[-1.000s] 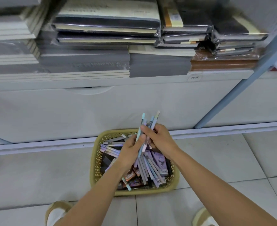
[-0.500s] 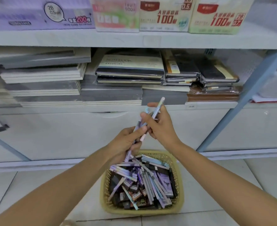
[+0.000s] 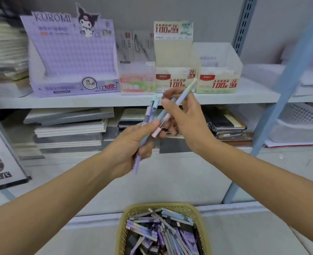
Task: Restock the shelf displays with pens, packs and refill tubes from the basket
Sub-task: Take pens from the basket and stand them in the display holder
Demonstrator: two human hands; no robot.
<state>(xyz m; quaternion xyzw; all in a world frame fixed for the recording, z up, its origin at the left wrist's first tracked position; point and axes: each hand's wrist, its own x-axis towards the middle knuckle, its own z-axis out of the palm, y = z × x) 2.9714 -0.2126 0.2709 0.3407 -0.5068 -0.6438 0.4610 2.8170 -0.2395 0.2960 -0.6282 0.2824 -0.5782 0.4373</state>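
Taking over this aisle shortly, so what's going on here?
A person is restocking pens at a shop shelf. Their left hand grips a small bunch of pens, and their right hand pinches another pen beside that bunch, its end pointing up toward the display boxes on the shelf. The basket on the floor below holds many more pens and packs. Nothing from the hands has reached the boxes yet.

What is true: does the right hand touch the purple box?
Apart. The head view shows a stretch of shelf between the right hand and the purple box.
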